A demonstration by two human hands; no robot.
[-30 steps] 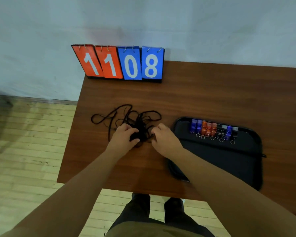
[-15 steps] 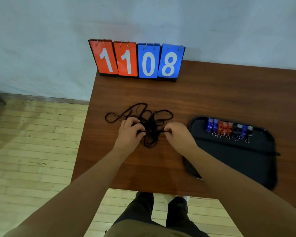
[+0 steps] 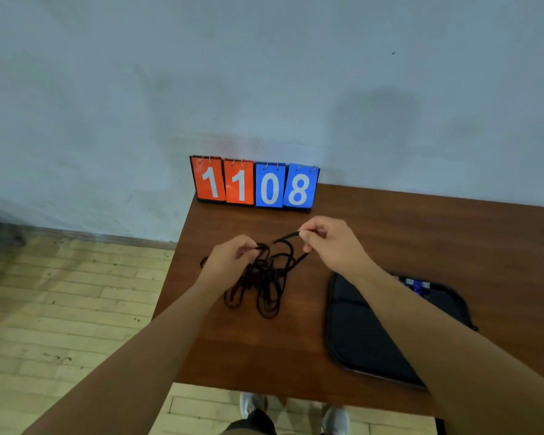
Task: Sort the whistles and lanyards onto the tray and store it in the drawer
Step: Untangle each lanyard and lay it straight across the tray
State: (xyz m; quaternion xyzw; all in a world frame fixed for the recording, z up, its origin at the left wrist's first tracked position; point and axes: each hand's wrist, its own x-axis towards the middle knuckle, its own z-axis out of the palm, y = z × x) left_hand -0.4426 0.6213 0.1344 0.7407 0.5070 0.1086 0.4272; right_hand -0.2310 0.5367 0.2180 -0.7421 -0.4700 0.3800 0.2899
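A tangle of black lanyards (image 3: 266,279) hangs above the brown table, held up by both hands. My left hand (image 3: 230,257) pinches the bunch at its upper left. My right hand (image 3: 330,243) pinches one cord end and holds it up and to the right of the bunch. The black tray (image 3: 361,337) lies flat on the table to the right. Several whistles (image 3: 416,285), blue and white ones showing, sit along its far edge, mostly hidden behind my right forearm.
A flip scoreboard (image 3: 254,185) reading 1108 stands at the table's back left corner against the wall. The table (image 3: 421,240) ends at its left edge over a wooden floor. My feet show below the front edge.
Both hands have lifted the lanyard tangle off the table. My right hand has drawn one cord up and away to the right. The camera has tilted up.
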